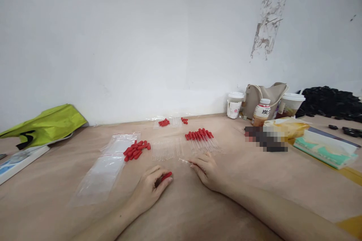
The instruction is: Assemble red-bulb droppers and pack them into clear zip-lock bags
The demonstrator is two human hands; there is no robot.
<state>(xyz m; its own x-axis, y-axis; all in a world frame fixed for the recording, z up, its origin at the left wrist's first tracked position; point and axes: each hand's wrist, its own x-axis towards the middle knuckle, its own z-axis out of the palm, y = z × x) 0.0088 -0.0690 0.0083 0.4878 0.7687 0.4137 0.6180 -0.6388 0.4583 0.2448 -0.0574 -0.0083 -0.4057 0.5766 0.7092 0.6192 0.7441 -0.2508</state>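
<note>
Our half-curled left hand (pixel 148 185) holds a red bulb (pixel 167 176). Our right hand (pixel 207 171) pinches a clear tube (pixel 184 161), nearer the desk's far edge (pixel 209 119)

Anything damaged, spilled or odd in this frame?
Yes: at upper right, the wall has a ragged strip that looks peeled or stained. Below, a pixelated block hides whatever lies beside the yellow packet. The red bulbs and clear tubes show nothing odd.
</note>
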